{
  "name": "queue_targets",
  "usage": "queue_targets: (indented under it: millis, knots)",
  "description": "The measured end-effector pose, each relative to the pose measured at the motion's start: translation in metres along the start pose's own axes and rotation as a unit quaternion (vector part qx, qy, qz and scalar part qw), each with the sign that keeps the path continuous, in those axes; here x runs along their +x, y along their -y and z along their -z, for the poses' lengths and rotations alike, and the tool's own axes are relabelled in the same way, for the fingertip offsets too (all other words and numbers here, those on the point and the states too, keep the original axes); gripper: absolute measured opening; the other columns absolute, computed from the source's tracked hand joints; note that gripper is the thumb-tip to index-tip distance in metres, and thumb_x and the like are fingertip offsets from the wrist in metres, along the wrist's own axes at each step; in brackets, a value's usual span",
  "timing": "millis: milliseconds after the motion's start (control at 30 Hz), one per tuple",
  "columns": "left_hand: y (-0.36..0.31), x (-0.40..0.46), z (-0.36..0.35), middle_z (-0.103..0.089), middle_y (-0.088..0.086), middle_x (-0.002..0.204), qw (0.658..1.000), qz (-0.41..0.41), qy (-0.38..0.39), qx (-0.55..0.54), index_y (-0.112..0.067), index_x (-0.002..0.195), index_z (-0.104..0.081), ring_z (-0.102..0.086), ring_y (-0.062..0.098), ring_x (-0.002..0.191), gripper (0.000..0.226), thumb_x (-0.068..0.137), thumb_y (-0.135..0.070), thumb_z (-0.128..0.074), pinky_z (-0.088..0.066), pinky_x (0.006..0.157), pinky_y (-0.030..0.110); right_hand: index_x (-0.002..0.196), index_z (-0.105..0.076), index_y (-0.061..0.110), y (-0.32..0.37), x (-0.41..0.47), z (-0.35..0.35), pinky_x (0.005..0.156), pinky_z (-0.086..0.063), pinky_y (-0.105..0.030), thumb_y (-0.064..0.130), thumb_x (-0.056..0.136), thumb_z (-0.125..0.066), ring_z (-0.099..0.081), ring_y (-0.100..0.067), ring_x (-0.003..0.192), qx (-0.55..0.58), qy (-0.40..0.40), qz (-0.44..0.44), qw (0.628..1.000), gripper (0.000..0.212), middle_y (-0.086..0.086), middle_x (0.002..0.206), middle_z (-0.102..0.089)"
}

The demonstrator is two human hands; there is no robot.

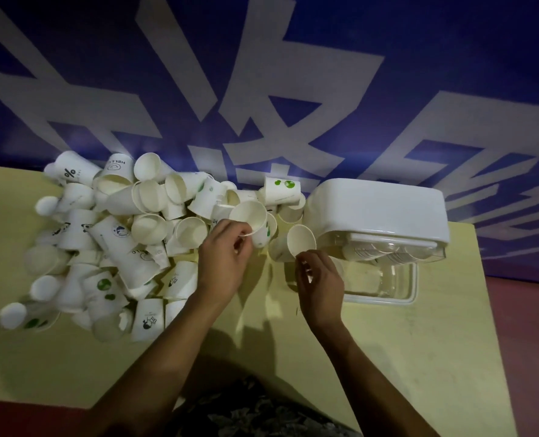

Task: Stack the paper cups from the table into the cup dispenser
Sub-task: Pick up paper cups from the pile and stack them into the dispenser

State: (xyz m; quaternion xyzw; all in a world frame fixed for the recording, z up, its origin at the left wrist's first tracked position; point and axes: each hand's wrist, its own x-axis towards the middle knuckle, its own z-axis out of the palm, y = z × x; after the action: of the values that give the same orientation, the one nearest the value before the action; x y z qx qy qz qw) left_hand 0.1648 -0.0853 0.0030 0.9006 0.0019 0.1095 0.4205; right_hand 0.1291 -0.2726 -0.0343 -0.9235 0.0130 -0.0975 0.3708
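Fingers (241,238) of the left hand (222,257) pinch the rim of one paper cup (251,216), held tilted with its mouth facing the camera, at about 11 o'clock from the right hand (320,283). Fingers of the right hand pinch the rim of a second cup (301,239), also tilted mouth-up, just beside the dispenser. Across the pale yellow bench (262,335), the heap of loose cups (110,234) fills the 9 to 11 o'clock side, lying at every angle, some printed in green or black. At 2 o'clock sits the white cup dispenser (378,206), with stacked cups (369,250) showing through its clear front and a clear tray (381,283) below it. A blue wall with large white characters (262,89) rises at 12 o'clock.
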Motion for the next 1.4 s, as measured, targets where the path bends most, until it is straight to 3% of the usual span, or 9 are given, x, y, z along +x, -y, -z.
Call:
queue_targets:
  millis: [233,533,833,933,1033,1267,1400]
  knots:
    - [-0.02,-0.045,-0.017,-0.061,-0.007,0.087,0.999,0.01,0.031,-0.042,-0.014,0.089,-0.068,-0.061,0.006,0.074,0.011,0.083,-0.005,-0.068,-0.054,0.069,0.029,0.09,-0.064,0.017,-0.019,-0.034,0.041,0.059,-0.042,-0.017,0.005,0.088,-0.066,-0.058,-0.008,0.079,0.012,-0.019,-0.019,1.0,0.012,0.009,0.092,-0.063]
    - [-0.051,-0.071,-0.044,-0.06,-0.009,0.087,0.996,0.005,0.048,-0.076,-0.015,0.088,-0.067,-0.062,0.009,0.075,0.009,0.085,-0.006,-0.068,-0.054,0.069,0.028,0.096,-0.069,0.019,-0.058,-0.051,0.07,0.06,-0.051,-0.031,0.01,0.089,-0.066,-0.062,-0.016,0.087,-0.054,-0.016,-0.011,0.998,0.012,0.008,0.1,-0.066]
    - [-0.066,-0.084,-0.057,-0.061,-0.009,0.09,0.997,0.019,0.019,-0.068,-0.014,0.091,-0.068,-0.062,0.009,0.076,0.009,0.086,-0.007,-0.067,-0.055,0.072,0.03,0.091,-0.07,0.016,-0.096,-0.04,0.055,0.058,-0.05,-0.034,0.012,0.091,-0.063,-0.059,-0.023,0.08,-0.085,0.087,0.007,0.992,0.008,0.003,0.091,-0.067]
    - [-0.071,-0.089,-0.062,-0.061,-0.008,0.092,0.998,0.01,0.022,-0.064,-0.013,0.093,-0.069,-0.062,0.009,0.078,0.01,0.087,-0.007,-0.066,-0.055,0.073,0.032,0.086,-0.07,0.016,-0.106,-0.032,0.049,0.056,-0.048,-0.035,0.008,0.089,-0.061,-0.058,-0.027,0.074,-0.102,0.129,0.019,0.986,0.012,0.001,0.084,-0.067]
    - [-0.076,-0.091,-0.07,-0.061,-0.007,0.096,0.998,0.001,0.04,-0.049,-0.012,0.096,-0.07,-0.062,0.009,0.079,0.011,0.087,-0.009,-0.064,-0.054,0.072,0.035,0.091,-0.072,0.015,-0.111,-0.026,0.047,0.061,-0.051,-0.037,0.002,0.085,-0.057,-0.061,-0.03,0.076,-0.099,0.16,0.025,0.982,0.021,-0.002,0.089,-0.071]
    - [-0.084,-0.089,-0.1,-0.062,-0.006,0.099,0.997,-0.028,0.076,-0.012,-0.013,0.099,-0.07,-0.061,0.008,0.083,0.013,0.088,-0.01,-0.063,-0.052,0.074,0.027,0.108,-0.07,0.012,-0.126,-0.029,0.071,0.075,-0.055,-0.035,0.0,0.085,-0.057,-0.066,-0.026,0.091,-0.04,0.107,0.033,0.993,0.028,-0.005,0.106,-0.07]
    - [-0.077,-0.09,-0.123,-0.062,-0.006,0.098,0.991,-0.027,0.127,0.025,-0.014,0.096,-0.069,-0.059,0.01,0.083,0.011,0.089,-0.01,-0.062,-0.051,0.075,0.029,0.098,-0.072,0.015,-0.137,-0.034,0.082,0.064,-0.055,-0.035,0.001,0.084,-0.06,-0.067,-0.022,0.081,-0.053,0.113,0.003,0.992,0.023,-0.001,0.095,-0.071]
